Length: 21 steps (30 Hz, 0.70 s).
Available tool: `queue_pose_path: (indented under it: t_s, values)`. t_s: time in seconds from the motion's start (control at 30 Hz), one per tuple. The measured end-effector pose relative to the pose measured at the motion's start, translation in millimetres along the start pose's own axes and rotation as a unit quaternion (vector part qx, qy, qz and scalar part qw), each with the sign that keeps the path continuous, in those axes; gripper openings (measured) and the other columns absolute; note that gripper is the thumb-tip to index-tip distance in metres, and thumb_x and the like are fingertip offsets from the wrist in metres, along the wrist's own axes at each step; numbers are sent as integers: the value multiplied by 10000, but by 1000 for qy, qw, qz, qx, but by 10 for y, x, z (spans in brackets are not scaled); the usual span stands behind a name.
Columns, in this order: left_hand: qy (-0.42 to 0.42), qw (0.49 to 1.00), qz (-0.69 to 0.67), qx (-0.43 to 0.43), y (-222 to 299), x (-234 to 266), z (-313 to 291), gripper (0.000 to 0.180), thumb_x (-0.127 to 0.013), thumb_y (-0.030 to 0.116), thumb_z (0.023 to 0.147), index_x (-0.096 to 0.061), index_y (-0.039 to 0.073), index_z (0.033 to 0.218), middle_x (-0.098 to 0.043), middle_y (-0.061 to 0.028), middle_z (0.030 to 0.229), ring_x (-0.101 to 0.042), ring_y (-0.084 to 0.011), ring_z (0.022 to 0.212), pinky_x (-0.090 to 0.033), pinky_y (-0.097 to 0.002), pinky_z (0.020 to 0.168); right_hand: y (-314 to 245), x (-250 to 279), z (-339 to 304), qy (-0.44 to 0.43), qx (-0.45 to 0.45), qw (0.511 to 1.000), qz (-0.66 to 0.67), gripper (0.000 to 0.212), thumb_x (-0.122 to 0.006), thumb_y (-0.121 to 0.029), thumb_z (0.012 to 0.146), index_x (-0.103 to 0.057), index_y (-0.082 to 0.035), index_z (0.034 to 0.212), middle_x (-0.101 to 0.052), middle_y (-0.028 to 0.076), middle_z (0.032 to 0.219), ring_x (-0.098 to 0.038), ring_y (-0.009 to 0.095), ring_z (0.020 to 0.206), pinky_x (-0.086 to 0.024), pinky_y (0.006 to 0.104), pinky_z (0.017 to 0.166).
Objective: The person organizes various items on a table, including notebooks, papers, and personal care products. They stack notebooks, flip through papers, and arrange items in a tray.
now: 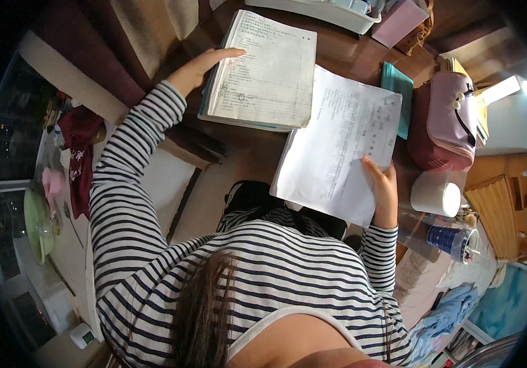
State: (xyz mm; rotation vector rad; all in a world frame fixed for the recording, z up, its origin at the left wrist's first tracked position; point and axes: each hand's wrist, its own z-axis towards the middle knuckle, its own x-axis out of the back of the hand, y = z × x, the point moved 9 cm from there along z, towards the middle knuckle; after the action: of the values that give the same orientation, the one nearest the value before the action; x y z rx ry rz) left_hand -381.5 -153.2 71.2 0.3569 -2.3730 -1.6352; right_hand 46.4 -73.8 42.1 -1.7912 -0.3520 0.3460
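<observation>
A thick stack of yellowish printed pages (263, 80) lies on the dark brown desk, a teal edge showing beneath it. My left hand (202, 69) grips its left side, thumb flat on the top page and the other fingers mostly hidden at the edge. Just right of it, partly under its corner, is a stack of white printed sheets (337, 147), tilted and reaching over the desk's front edge. My right hand (384, 187) holds the white stack by its lower right edge. That thumb rests on top, while the remaining fingers are partly out of sight.
Right of the papers are a teal booklet (395, 92), a pink and maroon bag (441, 122), a white roll or cup (435, 195) and a blue patterned cup (450, 242). A white tray (325, 15) and pink box (400, 23) stand behind. Curtains (101, 49) hang at left.
</observation>
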Motion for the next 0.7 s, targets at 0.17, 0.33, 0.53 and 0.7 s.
queue_pose_path:
  t_s: [0.17, 0.33, 0.53, 0.7]
  values:
    - [115, 985, -11, -128, 285, 173, -227, 524, -707, 316, 770, -594, -66, 1112, -643, -158, 987, -618, -206, 881, -475, -296, 767, 47, -43, 51, -48, -6, 999, -3, 458, -704, -118, 812, -498, 59, 1181, -614, 112, 1057, -588, 159, 921, -469, 253, 805]
    - [26, 960, -57, -272, 1254, -187, -822, 448, -671, 273, 808, -583, -38, 1118, -644, -122, 954, -634, -185, 789, -503, -283, 720, -46, -59, 23, -33, 6, 999, 9, 520, -715, -128, 802, -473, 59, 1222, -599, 131, 1094, -583, 168, 953, -471, 262, 817]
    - [-93, 949, -195, -231, 1562, -1097, -1206, 469, -637, 333, 836, -562, -3, 1155, -645, -94, 965, -626, -155, 802, -515, -275, 681, 26, 59, -125, 6, -115, 992, 50, 615, -602, -353, 895, -417, 54, 1317, -581, 147, 1163, -591, 215, 1001, -481, 302, 858]
    - [-54, 964, -182, -188, 977, -1574, -931, 687, -646, 394, 835, -365, -32, 1295, -547, -165, 1134, -581, -219, 948, -474, -316, 814, -287, -27, -76, -69, 46, 991, 106, 687, -404, -501, 958, -324, 27, 1390, -460, 143, 1331, -520, 221, 1139, -464, 337, 926]
